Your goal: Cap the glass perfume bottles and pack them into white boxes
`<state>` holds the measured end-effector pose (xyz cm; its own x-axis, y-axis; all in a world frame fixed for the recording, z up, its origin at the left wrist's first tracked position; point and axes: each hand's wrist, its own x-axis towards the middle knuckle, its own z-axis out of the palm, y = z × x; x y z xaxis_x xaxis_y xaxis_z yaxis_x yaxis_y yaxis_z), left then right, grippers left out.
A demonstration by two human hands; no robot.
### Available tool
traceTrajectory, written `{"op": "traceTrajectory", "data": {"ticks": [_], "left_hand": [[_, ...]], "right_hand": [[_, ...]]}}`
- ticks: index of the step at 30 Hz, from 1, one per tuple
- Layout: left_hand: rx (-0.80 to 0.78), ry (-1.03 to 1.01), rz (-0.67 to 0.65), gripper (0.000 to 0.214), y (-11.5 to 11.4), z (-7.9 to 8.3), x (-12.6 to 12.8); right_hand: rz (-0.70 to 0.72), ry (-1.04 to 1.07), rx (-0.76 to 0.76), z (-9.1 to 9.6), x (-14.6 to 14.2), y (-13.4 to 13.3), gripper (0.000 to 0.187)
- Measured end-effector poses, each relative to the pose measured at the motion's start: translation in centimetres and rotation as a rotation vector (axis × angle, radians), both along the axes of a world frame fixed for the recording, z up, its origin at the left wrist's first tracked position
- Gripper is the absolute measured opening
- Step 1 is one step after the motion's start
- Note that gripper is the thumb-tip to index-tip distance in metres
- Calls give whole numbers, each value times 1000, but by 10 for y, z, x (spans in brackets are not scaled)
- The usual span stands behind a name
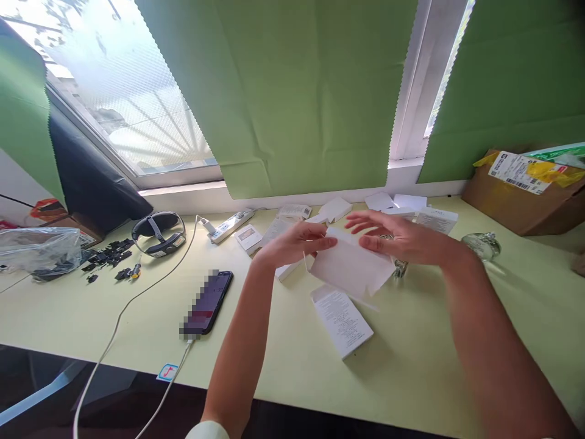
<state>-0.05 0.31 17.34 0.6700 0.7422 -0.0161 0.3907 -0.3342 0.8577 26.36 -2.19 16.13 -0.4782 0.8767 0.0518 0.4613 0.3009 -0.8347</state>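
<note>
My left hand (301, 242) pinches the upper left edge of a thin white card sheet (350, 262) between thumb and fingers. The sheet is held tilted above the table, and its lower right edge has notches and flaps. At the sheet's right side is my right hand (388, 235), its fingers spread apart and nothing seen in its grasp. Below the sheet, a small white box (345, 326) with printed text lies on the table. A shiny metal or glass item (400, 268) shows partly beneath my right hand; its kind is unclear.
Several white cartons (436, 219) lie along the window side. A phone (210, 305) with a cable, a power strip (231, 225) and a black headband device (159, 235) are at left, near black plastic bits (107, 255). At right stand a glass object (482, 245) and a cardboard box (516, 201).
</note>
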Motion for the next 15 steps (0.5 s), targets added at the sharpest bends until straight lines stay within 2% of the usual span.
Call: {"op": "traceTrajectory", "data": {"ticks": [3,7,13,15], "left_hand": [[-76,2,-35,30,-6,-5,0],[20,-8,-39,22,2,-7,3],[-43,-57,46,24,10,-9,5],[-42,-98,77,24,11,-9,5]], "right_hand": [[164,-13,-224,-9,-4,6,62],[261,23,-394,-17,-5,13,73],[387,218,-498,-30,-13,19,97],[316,227,-386,-34,-16,20,95]]}}
